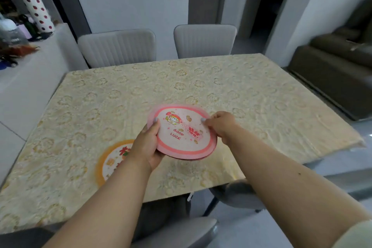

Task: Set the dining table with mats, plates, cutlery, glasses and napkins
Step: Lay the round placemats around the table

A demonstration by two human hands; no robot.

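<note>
I hold a small stack of round mats (182, 133) just above the dining table (231, 90); the top mat is pink with a cartoon and the words "GOOD LUCK". My left hand (148, 145) grips the stack's left edge from below, thumb on top. My right hand (220, 125) pinches the top mat's right edge. An orange-rimmed round mat (108, 162) lies flat on the table near the front left, partly hidden by my left forearm.
The table wears a cream cloth with gold flowers. Two grey chairs (118, 47) (204, 40) stand at the far side, and more chairs (177, 233) sit below my arms. A white counter with bottles (36, 8) is at left, a brown sofa (338, 66) at right.
</note>
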